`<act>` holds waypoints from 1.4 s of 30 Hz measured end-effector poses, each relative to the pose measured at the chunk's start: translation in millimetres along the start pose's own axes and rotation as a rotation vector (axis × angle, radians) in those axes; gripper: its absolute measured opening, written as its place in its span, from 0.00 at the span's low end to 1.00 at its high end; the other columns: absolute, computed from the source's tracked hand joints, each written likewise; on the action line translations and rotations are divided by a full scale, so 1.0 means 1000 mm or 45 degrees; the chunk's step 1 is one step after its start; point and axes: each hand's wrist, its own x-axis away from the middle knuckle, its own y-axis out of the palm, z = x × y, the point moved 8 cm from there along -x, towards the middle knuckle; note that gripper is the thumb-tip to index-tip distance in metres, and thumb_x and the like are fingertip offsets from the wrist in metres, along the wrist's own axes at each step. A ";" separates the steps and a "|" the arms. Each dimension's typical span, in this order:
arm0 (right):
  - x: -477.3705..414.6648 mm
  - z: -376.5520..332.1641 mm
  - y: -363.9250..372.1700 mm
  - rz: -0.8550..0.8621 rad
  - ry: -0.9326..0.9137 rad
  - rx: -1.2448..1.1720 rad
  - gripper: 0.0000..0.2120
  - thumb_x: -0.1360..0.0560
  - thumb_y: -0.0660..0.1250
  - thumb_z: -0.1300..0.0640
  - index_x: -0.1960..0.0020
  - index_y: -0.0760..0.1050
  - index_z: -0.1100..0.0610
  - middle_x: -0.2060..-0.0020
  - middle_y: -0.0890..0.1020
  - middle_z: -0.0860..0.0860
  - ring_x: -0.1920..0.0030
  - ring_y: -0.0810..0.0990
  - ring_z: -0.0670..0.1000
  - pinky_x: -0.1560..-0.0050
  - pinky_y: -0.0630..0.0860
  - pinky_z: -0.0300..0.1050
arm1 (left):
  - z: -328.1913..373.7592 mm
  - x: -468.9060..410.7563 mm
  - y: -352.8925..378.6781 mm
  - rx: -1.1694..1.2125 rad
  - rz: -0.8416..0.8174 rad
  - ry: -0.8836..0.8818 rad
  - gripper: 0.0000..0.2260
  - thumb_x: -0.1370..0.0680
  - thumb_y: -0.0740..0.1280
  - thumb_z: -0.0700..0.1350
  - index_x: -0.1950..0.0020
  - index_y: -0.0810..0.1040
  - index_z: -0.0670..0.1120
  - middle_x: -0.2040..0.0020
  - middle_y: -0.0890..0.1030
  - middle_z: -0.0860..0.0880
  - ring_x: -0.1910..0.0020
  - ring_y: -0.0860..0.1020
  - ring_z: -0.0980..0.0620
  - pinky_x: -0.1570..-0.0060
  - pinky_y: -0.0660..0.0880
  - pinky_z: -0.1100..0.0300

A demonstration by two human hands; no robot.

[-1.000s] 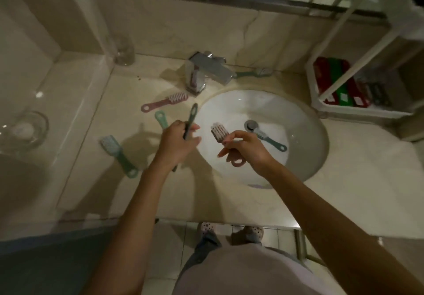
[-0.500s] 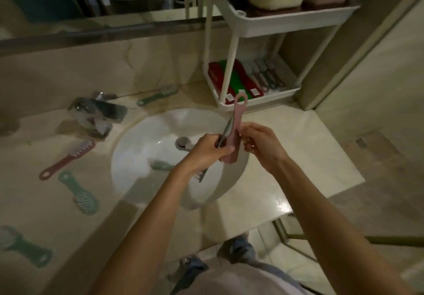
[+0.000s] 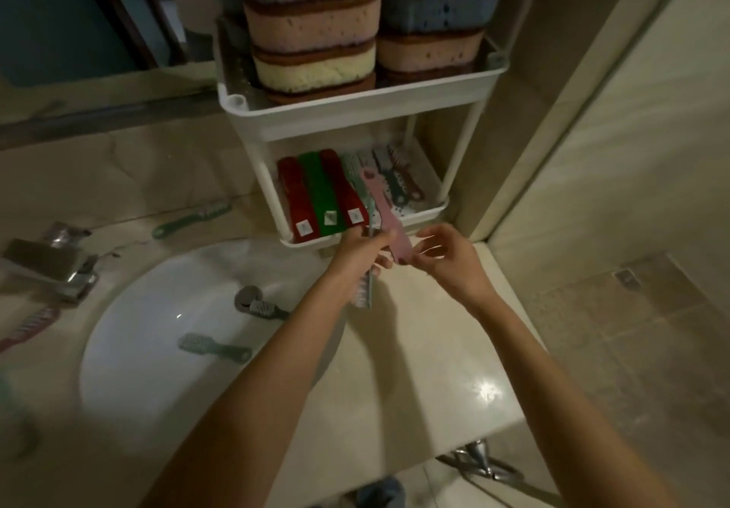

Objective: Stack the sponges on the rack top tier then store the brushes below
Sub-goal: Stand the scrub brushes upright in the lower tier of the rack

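Observation:
A white two-tier rack [image 3: 355, 112] stands at the back of the counter. Its top tier holds two stacks of sponges [image 3: 312, 29], pink, yellow and blue. The lower tier [image 3: 418, 215] holds red and green blocks [image 3: 316, 195] and several brushes [image 3: 399, 179]. My left hand [image 3: 355, 254] grips a green brush [image 3: 365, 294], bristles hanging down, and pins a pink brush [image 3: 379, 203] with its thumb. The pink brush's far end reaches into the lower tier. My right hand [image 3: 446, 258] is beside it, fingers spread, one fingertip touching the pink brush's near end.
Two green brushes lie in the white sink [image 3: 130, 349], one in the basin [image 3: 215, 347] and one by the drain [image 3: 268, 310]. Another green brush [image 3: 191, 217] lies behind the sink, a pink one [image 3: 27, 328] at far left. The faucet [image 3: 51, 262] is on the left; a wall stands right of the rack.
My view has swung from the sink toward the rack. Both hands carried the green and pink brushes to the lower tier, and the pink brush's end now pokes into it. My right hand has loosened.

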 end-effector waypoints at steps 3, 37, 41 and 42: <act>-0.017 -0.008 -0.005 0.072 -0.191 0.293 0.11 0.33 0.74 0.57 0.54 0.75 0.57 0.61 0.81 0.48 0.63 0.79 0.46 0.62 0.75 0.38 | 0.017 -0.018 0.014 -0.045 -0.002 0.017 0.17 0.23 0.65 0.48 0.37 0.71 0.43 0.59 0.78 0.49 0.70 0.74 0.55 0.77 0.66 0.67; -0.145 -0.002 0.066 0.169 -0.166 0.400 0.08 0.28 0.68 0.61 0.49 0.78 0.61 0.51 0.83 0.58 0.51 0.81 0.55 0.48 0.76 0.47 | 0.022 -0.109 -0.062 0.116 0.306 -0.077 0.17 0.19 0.55 0.53 0.62 0.69 0.44 0.67 0.77 0.45 0.74 0.70 0.52 0.73 0.66 0.61; -0.151 -0.002 0.063 0.138 -0.143 0.353 0.11 0.27 0.65 0.66 0.46 0.78 0.62 0.49 0.83 0.59 0.48 0.81 0.57 0.46 0.76 0.46 | 0.022 -0.109 -0.064 0.129 0.292 -0.080 0.16 0.19 0.56 0.53 0.62 0.68 0.44 0.67 0.77 0.45 0.74 0.69 0.52 0.73 0.65 0.61; -0.152 -0.003 0.063 0.124 -0.138 0.356 0.12 0.27 0.65 0.67 0.44 0.78 0.62 0.49 0.83 0.59 0.47 0.81 0.57 0.46 0.75 0.46 | 0.021 -0.109 -0.065 0.133 0.292 -0.084 0.16 0.19 0.56 0.52 0.62 0.68 0.43 0.67 0.76 0.45 0.74 0.69 0.52 0.72 0.65 0.61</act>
